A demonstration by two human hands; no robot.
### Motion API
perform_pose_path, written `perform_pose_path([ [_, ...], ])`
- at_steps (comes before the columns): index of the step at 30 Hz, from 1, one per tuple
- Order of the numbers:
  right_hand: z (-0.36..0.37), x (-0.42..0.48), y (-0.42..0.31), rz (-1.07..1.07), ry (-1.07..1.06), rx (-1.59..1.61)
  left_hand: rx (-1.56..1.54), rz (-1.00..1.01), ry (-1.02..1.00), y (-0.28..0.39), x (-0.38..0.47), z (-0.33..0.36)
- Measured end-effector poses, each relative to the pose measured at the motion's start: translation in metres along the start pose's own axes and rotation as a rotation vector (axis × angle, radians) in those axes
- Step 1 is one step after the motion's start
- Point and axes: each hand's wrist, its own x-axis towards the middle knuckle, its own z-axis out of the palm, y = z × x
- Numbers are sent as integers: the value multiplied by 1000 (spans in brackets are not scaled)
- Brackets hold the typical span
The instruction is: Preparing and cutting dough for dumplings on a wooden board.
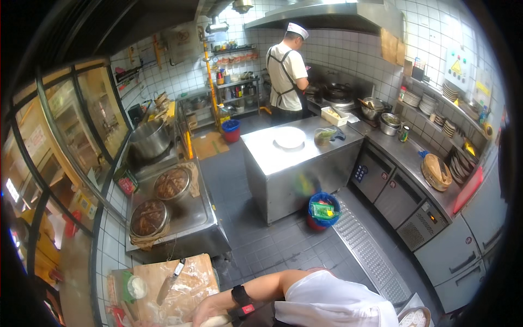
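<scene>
A floured wooden board [204, 267] lies at the lower left, with a roll of pale dough [218, 321] along its bottom edge. My right hand [204, 312] is curled over this roll, a black band on its wrist. Only a sliver of what appears to be my left hand [145, 323] shows at the bottom rim, near the dough's far end; its fingers are cut off. A cleaver [165, 289] with a pale handle rests flat on the board. Left of it stands a small bowl of white flour or powder [137, 287].
Two round pans of browned food [149, 218] stand on the steel stovetop [196, 233] beyond the board. A large pot [150, 141] sits farther back. Across the aisle are a steel worktable [265, 163], a lined bin [322, 220] and a floor drain grate [363, 241]. A co-worker [288, 77] stands behind the worktable.
</scene>
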Motion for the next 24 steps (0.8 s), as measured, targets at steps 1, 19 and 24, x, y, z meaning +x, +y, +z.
perform_pose_path([
  [1,1,-3,-4,5,-17,29,-1,-1,0,0,0,0],
  [19,-25,56,42,-226,-16,-482,-69,-11,23,0,-6,-1],
  [24,-25,57,43,-194,-31,-469,-95,-19,37,-1,-8,-2],
])
